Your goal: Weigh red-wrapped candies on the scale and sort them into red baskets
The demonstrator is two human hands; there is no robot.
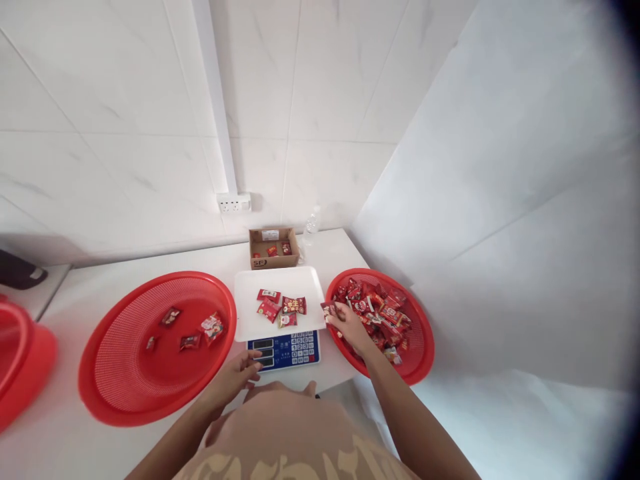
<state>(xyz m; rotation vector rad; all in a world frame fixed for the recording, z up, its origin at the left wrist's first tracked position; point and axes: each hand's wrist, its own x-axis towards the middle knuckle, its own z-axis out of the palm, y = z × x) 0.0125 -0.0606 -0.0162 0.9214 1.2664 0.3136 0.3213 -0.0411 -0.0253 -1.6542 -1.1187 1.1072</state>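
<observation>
My right hand (pixel 349 326) reaches into the right red basket (pixel 417 363), which is piled with red snack packets (pixel 383 313). Its fingers pinch one red packet (pixel 329 309) at the basket's left rim. My left hand (pixel 239 374) rests on the table edge beside the blue keypad of a scale (pixel 285 349), fingers loosely stretched and holding nothing. The scale's white tray (pixel 245 320) carries several red packets (pixel 280 308).
A large red basket (pixel 107 393) on the left holds a few packets. A small cardboard box (pixel 273 247) with packets stands behind the scale, next to a clear bottle (pixel 311 225). Another red basin (pixel 20 360) sits at the far left. A wall socket (pixel 233 202) is above.
</observation>
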